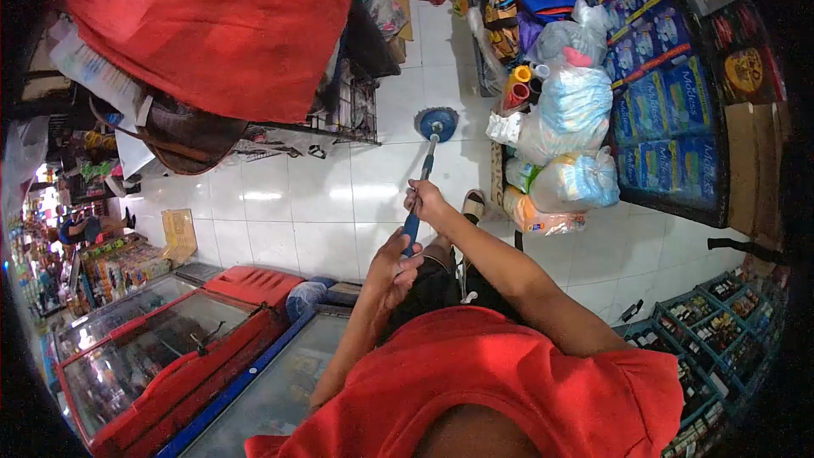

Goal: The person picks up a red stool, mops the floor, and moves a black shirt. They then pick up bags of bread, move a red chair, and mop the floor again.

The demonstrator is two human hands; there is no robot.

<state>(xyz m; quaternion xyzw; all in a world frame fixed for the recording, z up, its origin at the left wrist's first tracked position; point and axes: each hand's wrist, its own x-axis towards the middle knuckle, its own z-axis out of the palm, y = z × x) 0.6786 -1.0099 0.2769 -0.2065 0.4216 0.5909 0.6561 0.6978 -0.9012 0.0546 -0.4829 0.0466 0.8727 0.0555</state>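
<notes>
A spin mop with a round blue head (pixel 437 124) rests on the white tiled floor, ahead of my body. Its handle slants back towards me, with a grey lower part and a blue grip (pixel 412 226). My right hand (pixel 426 201) is wrapped round the handle about midway along. Closer to my body, my left hand (pixel 393 266) closes on the blue upper end of the same handle. A dark fringe shows round the rim of the mop head. Part of my foot in a sandal (pixel 474 205) shows beside the handle.
Packs of diapers (pixel 576 102) and other bagged goods stand to the right of the mop. A wire rack (pixel 352 106) under a red cloth (pixel 229 25) borders the left. Chest freezers (pixel 170 356) stand at lower left, bottle crates (pixel 704 331) at lower right. Another person (pixel 89 227) is at far left.
</notes>
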